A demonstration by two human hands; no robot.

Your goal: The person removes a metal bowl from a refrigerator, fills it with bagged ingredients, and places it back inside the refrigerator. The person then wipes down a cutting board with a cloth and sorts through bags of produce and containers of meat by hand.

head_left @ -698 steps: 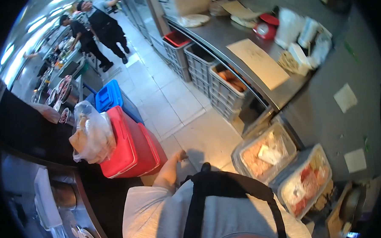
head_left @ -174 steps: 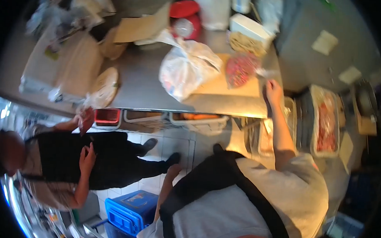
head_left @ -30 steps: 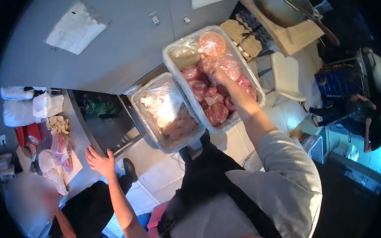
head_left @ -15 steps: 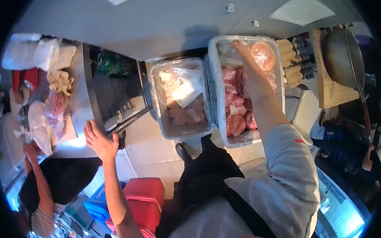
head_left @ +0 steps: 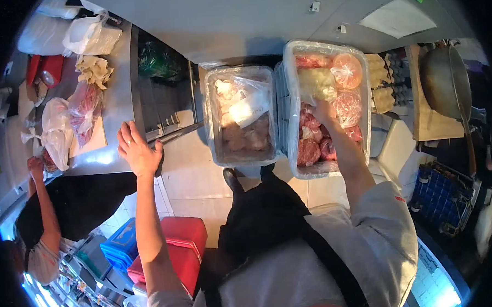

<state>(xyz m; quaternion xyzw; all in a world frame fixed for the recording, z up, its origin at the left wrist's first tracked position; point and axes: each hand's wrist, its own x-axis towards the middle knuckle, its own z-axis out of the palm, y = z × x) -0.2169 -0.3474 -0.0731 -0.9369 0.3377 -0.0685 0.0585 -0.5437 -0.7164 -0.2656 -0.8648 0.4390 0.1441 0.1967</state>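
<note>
My right hand (head_left: 325, 111) reaches down into the larger lined bin (head_left: 368, 148), at the near edge of a pale yellowish plastic bag (head_left: 317, 83). Its fingers are blurred and partly hidden among the bags, so I cannot make out a grip. Around it lie bags of red meat (head_left: 308, 151), a pinkish bag (head_left: 346, 108) and an orange-pink round bag (head_left: 348, 70). My left hand (head_left: 140, 152) is open with fingers spread, by the edge of the metal counter (head_left: 120, 112), and holds nothing.
A smaller lined bin (head_left: 212, 127) with pale bagged food stands left of the larger one. Filled bags (head_left: 85, 111) lie on the counter, where another person's hand (head_left: 35, 167) works. Red box (head_left: 176, 250) and blue box (head_left: 120, 244) stand behind. Egg trays (head_left: 382, 81) and a wok (head_left: 445, 84) are right.
My right hand has drawn back toward me inside the bin. The pale bag lies nearer me, and a red bag shows at the far end. My left hand stays spread by the counter.
</note>
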